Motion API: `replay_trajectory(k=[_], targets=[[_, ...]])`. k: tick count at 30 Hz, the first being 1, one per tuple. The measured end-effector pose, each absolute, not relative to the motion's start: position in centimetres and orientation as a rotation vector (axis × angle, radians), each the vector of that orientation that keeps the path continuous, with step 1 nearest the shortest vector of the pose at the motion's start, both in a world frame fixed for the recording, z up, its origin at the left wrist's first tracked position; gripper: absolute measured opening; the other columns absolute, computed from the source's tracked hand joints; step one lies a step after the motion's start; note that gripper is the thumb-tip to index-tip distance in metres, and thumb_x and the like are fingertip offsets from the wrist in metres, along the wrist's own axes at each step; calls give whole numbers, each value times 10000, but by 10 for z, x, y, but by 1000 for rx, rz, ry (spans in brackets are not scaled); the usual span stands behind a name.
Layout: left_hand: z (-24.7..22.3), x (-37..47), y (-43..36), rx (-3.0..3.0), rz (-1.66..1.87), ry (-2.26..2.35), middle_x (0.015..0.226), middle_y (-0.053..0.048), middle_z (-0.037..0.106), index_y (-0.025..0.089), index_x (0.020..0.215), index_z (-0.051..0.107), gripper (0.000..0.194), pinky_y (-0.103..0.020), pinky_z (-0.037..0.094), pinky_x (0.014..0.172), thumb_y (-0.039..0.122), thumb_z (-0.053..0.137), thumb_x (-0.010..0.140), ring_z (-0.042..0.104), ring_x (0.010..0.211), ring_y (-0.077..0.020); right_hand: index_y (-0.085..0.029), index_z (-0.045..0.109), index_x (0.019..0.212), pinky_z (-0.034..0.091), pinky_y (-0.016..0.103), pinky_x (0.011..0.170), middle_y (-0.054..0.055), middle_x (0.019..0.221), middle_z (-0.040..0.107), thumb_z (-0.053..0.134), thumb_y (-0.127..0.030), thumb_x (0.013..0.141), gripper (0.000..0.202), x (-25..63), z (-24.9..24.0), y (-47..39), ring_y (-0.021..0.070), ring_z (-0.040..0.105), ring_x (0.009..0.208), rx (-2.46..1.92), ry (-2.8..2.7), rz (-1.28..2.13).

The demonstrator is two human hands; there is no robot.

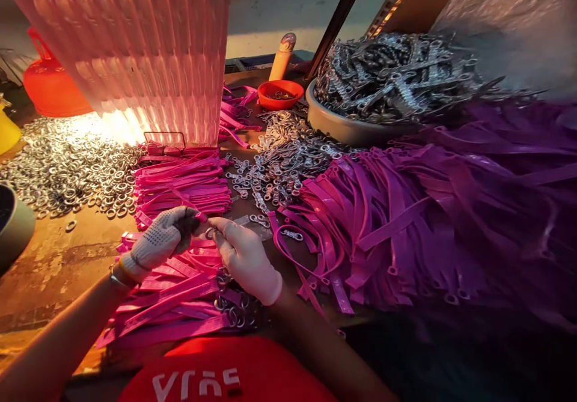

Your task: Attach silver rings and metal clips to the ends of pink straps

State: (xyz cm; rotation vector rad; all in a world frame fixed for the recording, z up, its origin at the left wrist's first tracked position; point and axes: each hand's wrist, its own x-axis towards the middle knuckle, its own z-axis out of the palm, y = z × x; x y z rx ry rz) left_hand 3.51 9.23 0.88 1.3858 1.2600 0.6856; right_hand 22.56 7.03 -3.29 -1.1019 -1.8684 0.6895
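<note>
My left hand (158, 240), in a dotted work glove with dark fingertips, pinches the end of a pink strap (202, 216). Close against it, my right hand (247, 259), in a thin white glove, has thumb and fingers closed on a metal ring (210, 232) at the strap's end. Whether the ring is threaded on the strap cannot be made out. Beneath both hands lies a heap of pink straps (171, 294), some with metal rings (237, 315) at their ends. A stacked bundle of pink straps (180, 188) sits just beyond the left hand.
Loose rings (85, 167) cover the table's left under a lamp behind a ribbed translucent sheet (148, 47). Metal clasps (288, 161) are heaped ahead, by a red bowl (280, 103). At right, purple straps (406, 222) spread before a basin (333, 127) piled with clasps.
</note>
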Motion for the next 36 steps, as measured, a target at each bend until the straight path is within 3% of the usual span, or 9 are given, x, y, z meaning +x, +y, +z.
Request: replay_trajectory(k=[9, 12, 15, 19, 24, 29, 32, 36], targets=[[3, 42, 31, 1172, 739, 1274, 515, 67, 383, 196, 727, 481, 397, -197, 249, 393, 529, 537, 936, 301, 421, -75, -133, 598, 1131, 270, 359, 627, 78, 834, 639, 431, -132, 985, 221, 221, -17, 44, 210, 533, 710, -1190, -2559, -146], [-2, 40, 26, 1506, 679, 1358, 620, 12, 547, 168, 773, 594, 273, -212, 350, 497, 394, 561, 925, 431, 543, -103, -124, 590, 1103, 224, 361, 614, 82, 820, 622, 423, -116, 984, 206, 223, -20, 39, 213, 507, 708, -1134, -2631, -238], [-5, 37, 22, 1736, 650, 1356, 754, -30, 649, 158, 793, 634, 184, -236, 410, 612, 287, 551, 894, 519, 680, -138, -123, 594, 1103, 215, 358, 620, 83, 815, 621, 422, -115, 983, 210, 223, -27, 34, 205, 489, 706, -1124, -2574, -236], [-7, 35, 14, 1650, 528, 1347, 620, -2, 588, 175, 736, 585, 244, -241, 380, 537, 301, 485, 919, 473, 557, -130, -116, 601, 1136, 236, 362, 628, 81, 795, 616, 383, -106, 983, 267, 221, -34, 28, 203, 477, 682, -1072, -2534, -213], [-19, 34, 5, 1789, 623, 1361, 852, -56, 718, 173, 873, 683, 164, -301, 488, 719, 264, 547, 885, 620, 768, -196, -132, 609, 1173, 350, 352, 679, 93, 860, 658, 444, -101, 934, 292, 220, -28, 27, 217, 556, 749, -1098, -2542, 37], [-25, 32, -1, 1581, 777, 1438, 643, -4, 591, 163, 817, 650, 280, -246, 374, 526, 371, 527, 958, 455, 553, -124, -170, 524, 1349, 445, 318, 779, 103, 1058, 723, 576, -236, 924, 433, 221, -5, 31, 234, 662, 934, -1167, -2513, 449], [-24, 34, -3, 1718, 778, 1496, 640, -1, 591, 161, 748, 645, 308, -251, 358, 556, 383, 566, 946, 458, 589, -126, -184, 610, 1200, 431, 294, 688, 87, 940, 754, 612, -323, 919, 313, 220, 2, 35, 230, 697, 830, -1324, -2587, 535], [-23, 35, -5, 1845, 760, 1523, 632, -5, 620, 160, 722, 645, 295, -250, 359, 576, 339, 557, 939, 503, 597, -133, -173, 644, 987, 389, 284, 607, 93, 813, 748, 564, -302, 934, 161, 217, -2, 38, 230, 708, 751, -1333, -2711, 435]])
